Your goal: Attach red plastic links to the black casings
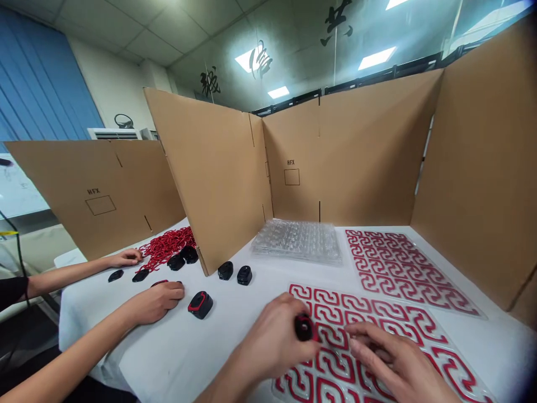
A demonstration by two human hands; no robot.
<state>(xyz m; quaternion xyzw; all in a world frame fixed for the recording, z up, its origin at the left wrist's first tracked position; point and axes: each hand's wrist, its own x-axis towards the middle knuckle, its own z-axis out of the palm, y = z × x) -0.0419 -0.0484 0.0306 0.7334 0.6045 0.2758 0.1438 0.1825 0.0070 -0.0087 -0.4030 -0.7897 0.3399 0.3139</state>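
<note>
My left hand [279,336] is closed around a small black and red case [304,327], above the left part of a clear tray [354,302] filled with red S-shaped pieces. To its right, my right hand [394,358] is held over the same tray, its thumb and forefinger apart from the case. Whether a small piece sits between those fingertips is hard to make out. Another black case with a red rim [200,305] lies on the white table, left of my left hand.
A second tray of red pieces [403,268] lies behind. Stacked clear trays [297,240] stand before the cardboard walls [356,157]. Two black cases [225,271] are near the divider. At left, another person's hands [157,302] rest near a red pile [168,246].
</note>
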